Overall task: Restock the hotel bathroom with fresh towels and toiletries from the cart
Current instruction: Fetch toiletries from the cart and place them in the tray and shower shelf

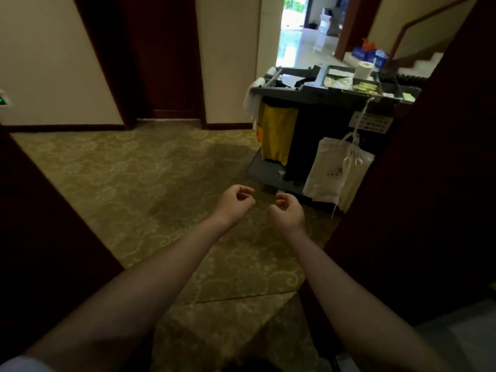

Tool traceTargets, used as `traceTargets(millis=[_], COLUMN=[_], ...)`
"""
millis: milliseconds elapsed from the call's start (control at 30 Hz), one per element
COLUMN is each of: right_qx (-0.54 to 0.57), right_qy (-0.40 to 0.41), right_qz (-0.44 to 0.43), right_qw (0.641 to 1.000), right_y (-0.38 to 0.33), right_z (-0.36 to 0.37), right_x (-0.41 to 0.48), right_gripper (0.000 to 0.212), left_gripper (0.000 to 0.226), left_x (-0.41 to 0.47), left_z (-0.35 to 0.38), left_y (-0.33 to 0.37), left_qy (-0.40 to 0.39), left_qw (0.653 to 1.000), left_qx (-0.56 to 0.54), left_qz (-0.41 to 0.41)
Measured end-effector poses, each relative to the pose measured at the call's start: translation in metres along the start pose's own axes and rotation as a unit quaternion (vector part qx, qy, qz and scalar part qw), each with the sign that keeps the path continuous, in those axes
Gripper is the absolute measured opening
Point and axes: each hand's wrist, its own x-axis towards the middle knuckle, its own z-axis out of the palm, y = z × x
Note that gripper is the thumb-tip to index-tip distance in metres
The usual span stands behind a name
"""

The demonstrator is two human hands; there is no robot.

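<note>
The grey housekeeping cart (pixel 316 93) stands in the corridor to the right, ahead of me. Its top tray holds a white toilet paper roll (pixel 364 69) and yellowish packets of toiletries (pixel 338 82). A white cloth (pixel 252 98) hangs off its left end above a yellow bag (pixel 277 135), and white paper bags (pixel 335 170) hang on its near side. Both my arms are stretched forward over the carpet. My left hand (pixel 236 201) and my right hand (pixel 288 209) are empty, fingers loosely curled, short of the cart.
A dark wooden door frame (pixel 40 237) rises on my left and a dark door (pixel 429 183) on my right, partly hiding the cart. Patterned carpet (pixel 134 183) covers the corridor floor. Across the corridor is a closed dark door (pixel 163 63); a bright tiled lobby (pixel 300 44) lies beyond the cart.
</note>
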Motion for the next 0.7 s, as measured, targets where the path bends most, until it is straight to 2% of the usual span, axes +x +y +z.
traceTargets(millis=[167,333,500,700], right_qx=[0.032,0.041,0.041,0.032], right_qy=[0.005,0.041,0.053,0.09], right_qz=[0.048,0.052,0.021,0.002], right_qw=[0.998,0.997,0.998,0.995], right_y=[-0.006,-0.012,-0.029,-0.034], right_z=[0.005,0.015,0.012,-0.029], right_x=[0.072,0.166,0.272,0.389], right_gripper=[0.044,0.044,0.045,0.045], left_gripper=[0.02,0.02,0.021,0.025], left_x=[0.08,0.176,0.285,0.395], left_z=[0.01,0.029,0.054,0.097], left_y=[0.007,0.015,0.044,0.092], left_qy=[-0.046,-0.064,-0.078,-0.108], left_qw=[0.999,0.998,0.996,0.992], left_qx=[0.016,0.017,0.022,0.025], left_qz=[0.005,0.02,0.03,0.063])
